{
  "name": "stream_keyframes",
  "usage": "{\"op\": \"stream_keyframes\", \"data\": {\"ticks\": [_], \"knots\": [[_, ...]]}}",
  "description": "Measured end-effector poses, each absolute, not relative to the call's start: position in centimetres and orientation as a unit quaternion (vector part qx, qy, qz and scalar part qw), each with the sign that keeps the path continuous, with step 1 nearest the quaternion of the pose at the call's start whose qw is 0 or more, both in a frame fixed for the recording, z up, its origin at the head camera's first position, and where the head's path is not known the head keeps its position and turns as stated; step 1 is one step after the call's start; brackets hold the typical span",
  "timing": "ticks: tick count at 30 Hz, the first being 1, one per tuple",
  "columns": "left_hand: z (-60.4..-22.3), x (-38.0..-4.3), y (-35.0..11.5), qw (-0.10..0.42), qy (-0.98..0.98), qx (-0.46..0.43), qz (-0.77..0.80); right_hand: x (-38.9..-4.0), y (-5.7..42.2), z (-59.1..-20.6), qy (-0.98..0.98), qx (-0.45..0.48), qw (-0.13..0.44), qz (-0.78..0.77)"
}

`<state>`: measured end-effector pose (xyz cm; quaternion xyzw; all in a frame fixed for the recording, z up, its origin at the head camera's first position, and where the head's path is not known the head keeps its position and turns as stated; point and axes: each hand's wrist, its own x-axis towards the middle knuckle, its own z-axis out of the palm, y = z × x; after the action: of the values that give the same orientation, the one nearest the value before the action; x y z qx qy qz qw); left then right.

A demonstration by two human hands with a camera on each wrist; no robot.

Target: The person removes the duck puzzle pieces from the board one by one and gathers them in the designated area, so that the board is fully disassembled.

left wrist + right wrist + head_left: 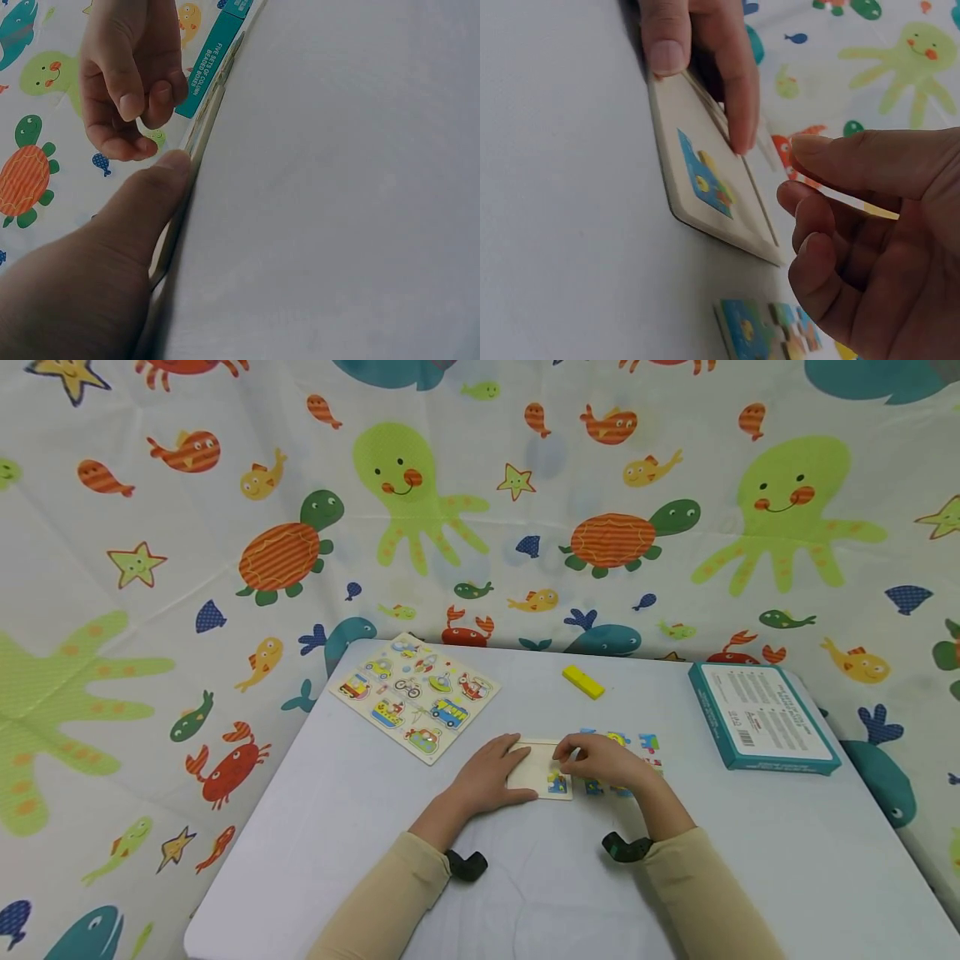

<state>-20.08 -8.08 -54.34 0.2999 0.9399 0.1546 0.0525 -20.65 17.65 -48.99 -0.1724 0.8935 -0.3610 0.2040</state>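
My left hand (486,774) holds a small wooden puzzle tray (534,762) at its left side, thumb along the near edge and fingers toward the far edge. A blue and yellow puzzle piece (703,180) lies in one corner of the tray, at the near right in the head view. Just over the tray's right side hovers my right hand (606,760). Its fingers are loosely bent, and nothing shows between thumb and fingertips in the right wrist view. Several loose puzzle pieces (648,742) lie right of the tray, partly hidden beneath the right hand and forearm.
A wooden board with vehicle pictures (415,697) lies at the back left. Behind the tray rests a yellow block (583,682). A teal and white box (765,718) sits at the right. A patterned sea-animal cloth (450,527) hangs behind the white table (300,868).
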Motion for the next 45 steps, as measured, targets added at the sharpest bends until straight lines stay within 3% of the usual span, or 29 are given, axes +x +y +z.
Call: {"op": "stream_keyframes", "data": {"ticks": [24,45], "knots": [[-54.6,-20.1,-8.1,0.039,0.94,0.304,0.147,-21.2,15.9,-50.0,0.887,-0.171,0.251,-0.348],[-55.0,-20.2,-8.1,0.03,0.94,0.303,0.153,-21.0,15.9,-49.7,0.894,-0.207,0.206,-0.34]]}}
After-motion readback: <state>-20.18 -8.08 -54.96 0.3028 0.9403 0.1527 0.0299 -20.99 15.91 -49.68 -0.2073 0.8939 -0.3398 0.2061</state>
